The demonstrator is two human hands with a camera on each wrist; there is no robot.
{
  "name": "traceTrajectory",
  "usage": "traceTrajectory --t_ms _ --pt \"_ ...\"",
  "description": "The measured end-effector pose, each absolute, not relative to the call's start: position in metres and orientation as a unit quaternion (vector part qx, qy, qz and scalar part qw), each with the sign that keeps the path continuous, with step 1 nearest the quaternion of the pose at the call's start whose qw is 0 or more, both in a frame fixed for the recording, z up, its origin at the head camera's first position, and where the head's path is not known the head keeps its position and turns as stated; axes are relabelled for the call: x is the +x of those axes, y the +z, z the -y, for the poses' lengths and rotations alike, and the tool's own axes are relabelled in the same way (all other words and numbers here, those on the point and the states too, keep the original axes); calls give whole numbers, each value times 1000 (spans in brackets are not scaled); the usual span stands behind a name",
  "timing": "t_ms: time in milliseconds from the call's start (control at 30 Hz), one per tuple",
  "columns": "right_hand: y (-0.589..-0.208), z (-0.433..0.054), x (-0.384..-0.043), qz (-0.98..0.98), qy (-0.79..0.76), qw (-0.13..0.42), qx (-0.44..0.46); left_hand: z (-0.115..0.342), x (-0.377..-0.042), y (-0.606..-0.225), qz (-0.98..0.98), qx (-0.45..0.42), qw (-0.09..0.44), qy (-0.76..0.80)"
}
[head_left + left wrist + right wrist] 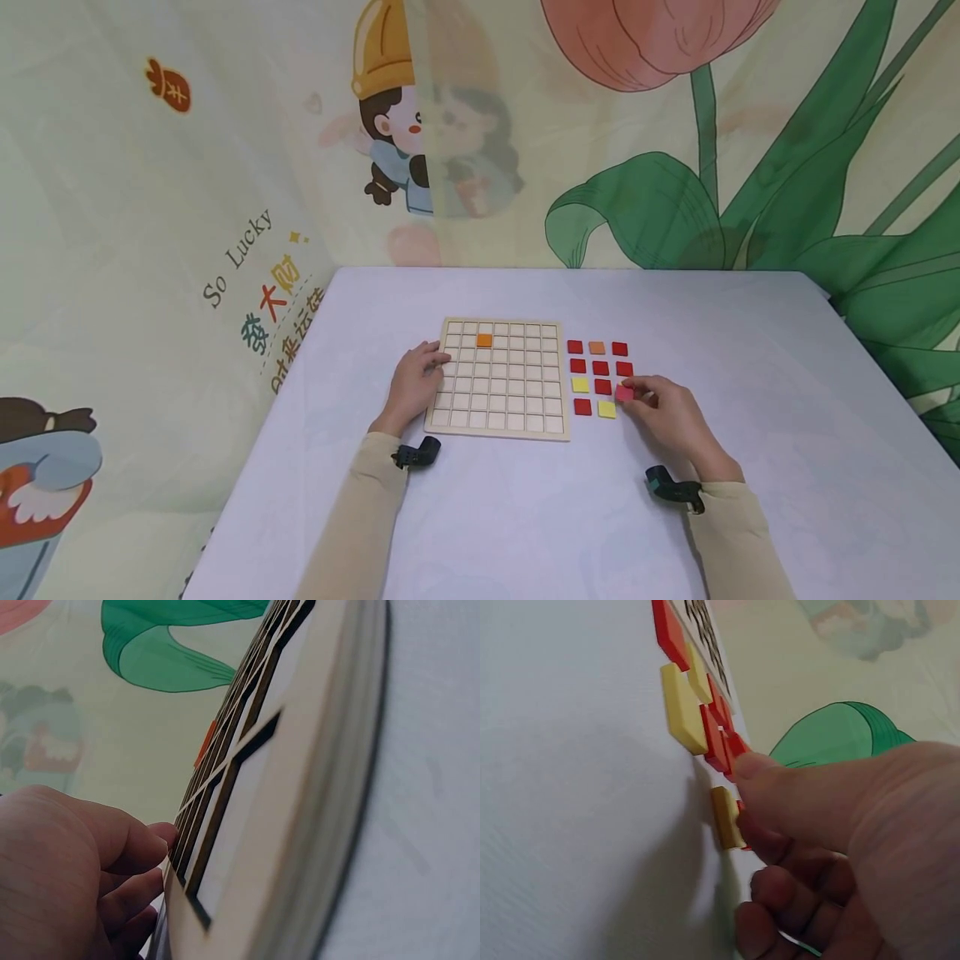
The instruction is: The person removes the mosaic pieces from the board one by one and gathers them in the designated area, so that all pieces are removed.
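Observation:
A square wooden grid board (498, 436) lies flat on the table, with one orange tile (484, 341) in a cell near its far side. My left hand (415, 382) rests at the board's left edge, its fingertips on the rim; the left wrist view shows the thumb (124, 844) close beside the frame. Right of the board, my right hand (667, 417) pinches a pinkish-red tile (625, 392) between thumb and fingertips. A sliver of yellow shows at that tile's far edge. In the right wrist view the fingers hide most of it.
Beside the board several loose tiles lie in short rows: red ones (601, 367), yellow ones (607, 409) and an orange one (597, 347). A white cloth covers the table (525, 517). Printed curtains (480, 242) hang behind and along the left.

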State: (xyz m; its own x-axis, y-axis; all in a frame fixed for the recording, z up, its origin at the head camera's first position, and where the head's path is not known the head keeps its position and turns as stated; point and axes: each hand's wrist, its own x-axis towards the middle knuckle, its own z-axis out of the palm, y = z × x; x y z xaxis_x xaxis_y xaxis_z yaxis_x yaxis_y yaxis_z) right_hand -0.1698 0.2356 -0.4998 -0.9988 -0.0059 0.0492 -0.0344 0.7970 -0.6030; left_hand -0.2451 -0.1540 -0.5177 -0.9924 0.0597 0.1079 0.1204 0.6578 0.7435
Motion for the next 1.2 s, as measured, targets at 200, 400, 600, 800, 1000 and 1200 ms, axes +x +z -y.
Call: traceTrajectory --t_ms 200,400,600,800,1000,1200 --pt "-498 -237 -168 947 319 -18 17 154 -246 -518 913 -48 35 -404" --pt "-496 -239 -168 947 320 -34 18 154 -247 -519 912 -52 39 -405" --pt "-496 -241 -166 948 315 -35 22 154 -247 -520 911 -53 42 -407" --pt "-495 -241 -166 951 308 -33 20 154 -247 -519 912 -52 42 -405" --pt "-496 -242 -166 952 304 -35 12 154 -247 -518 910 -55 47 -409" --pt "-498 -242 -165 952 304 -42 10 155 -247 -519 910 -57 39 -410"
